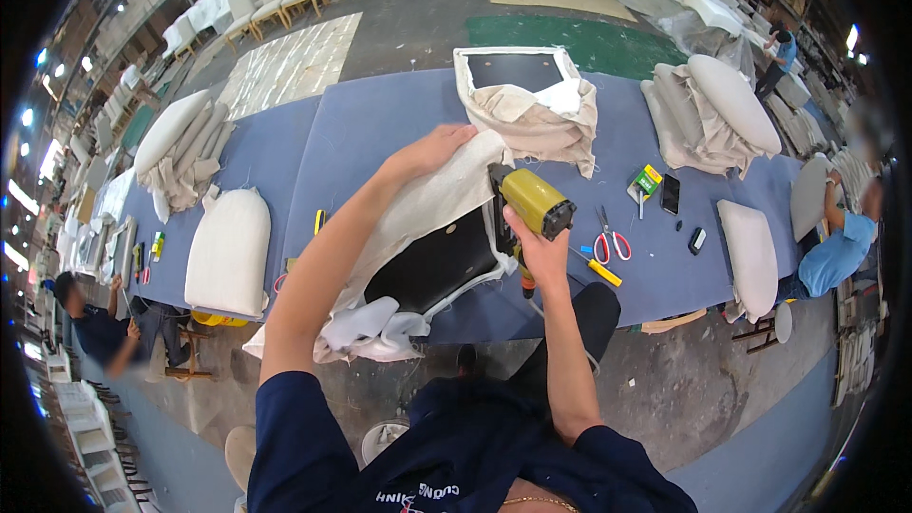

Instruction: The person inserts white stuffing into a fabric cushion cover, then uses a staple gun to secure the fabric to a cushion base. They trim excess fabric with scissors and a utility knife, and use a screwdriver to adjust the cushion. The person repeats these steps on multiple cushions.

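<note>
Before me on the blue-covered table lies an upholstered chair panel with a black underside (432,271). Its beige fabric cover (404,209) is folded partly over that underside, and loose white cloth bunches at the near end. My left hand (432,152) grips the cover at the panel's far end; its fingertips are partly hidden. My right hand (543,252) is closed around the grip of a yellow staple gun (537,201). The gun's nose meets the panel's right edge near the far corner, beside my left hand. Whether it touches the fabric cannot be told.
Another partly covered panel (532,114) lies just beyond. Right of the gun are a yellow-handled screwdriver (604,273), red-handled scissors (612,245), a small green-yellow box (646,182) and a phone (671,194). Cushion stacks (712,114) flank the table. Co-workers sit at both sides.
</note>
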`<state>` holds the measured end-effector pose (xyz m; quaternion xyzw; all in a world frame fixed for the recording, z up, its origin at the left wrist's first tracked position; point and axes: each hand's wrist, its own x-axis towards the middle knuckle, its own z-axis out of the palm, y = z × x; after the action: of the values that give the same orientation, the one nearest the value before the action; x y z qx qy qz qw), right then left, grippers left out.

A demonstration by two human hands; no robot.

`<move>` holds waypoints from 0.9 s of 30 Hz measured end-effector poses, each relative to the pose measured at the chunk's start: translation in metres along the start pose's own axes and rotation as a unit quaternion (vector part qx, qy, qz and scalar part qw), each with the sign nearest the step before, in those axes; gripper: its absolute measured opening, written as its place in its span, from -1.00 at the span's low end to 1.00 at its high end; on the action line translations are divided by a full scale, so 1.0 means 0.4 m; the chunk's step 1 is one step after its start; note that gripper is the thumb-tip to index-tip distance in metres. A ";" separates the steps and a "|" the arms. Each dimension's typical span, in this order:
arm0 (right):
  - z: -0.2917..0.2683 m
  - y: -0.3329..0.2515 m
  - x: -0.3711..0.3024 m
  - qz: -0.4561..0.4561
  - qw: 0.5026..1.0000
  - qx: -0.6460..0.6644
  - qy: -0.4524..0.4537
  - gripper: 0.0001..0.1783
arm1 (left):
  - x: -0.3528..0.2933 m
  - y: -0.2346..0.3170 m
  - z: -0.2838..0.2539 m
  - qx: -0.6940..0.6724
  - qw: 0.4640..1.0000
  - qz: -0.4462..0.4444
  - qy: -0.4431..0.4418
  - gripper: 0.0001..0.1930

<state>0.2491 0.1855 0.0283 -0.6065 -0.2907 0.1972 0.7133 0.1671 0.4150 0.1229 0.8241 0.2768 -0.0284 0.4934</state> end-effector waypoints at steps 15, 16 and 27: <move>0.027 -0.018 0.046 -0.114 0.992 -0.029 -0.039 -0.68 | -0.102 -0.002 0.109 0.414 0.871 0.154 0.217 -0.36; 0.023 -0.011 0.046 -0.122 0.990 -0.050 -0.047 -0.68 | -0.101 0.001 0.110 0.408 0.875 0.161 0.206 -0.34; 0.021 0.024 0.005 -0.039 0.988 -0.143 -0.048 -0.50 | -0.119 0.013 0.106 0.403 0.868 0.215 0.195 0.02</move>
<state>0.2456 0.1948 0.0200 -0.6806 -0.3730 0.1546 0.6114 0.1391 0.3576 0.1207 0.9791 0.1481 0.1304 0.0483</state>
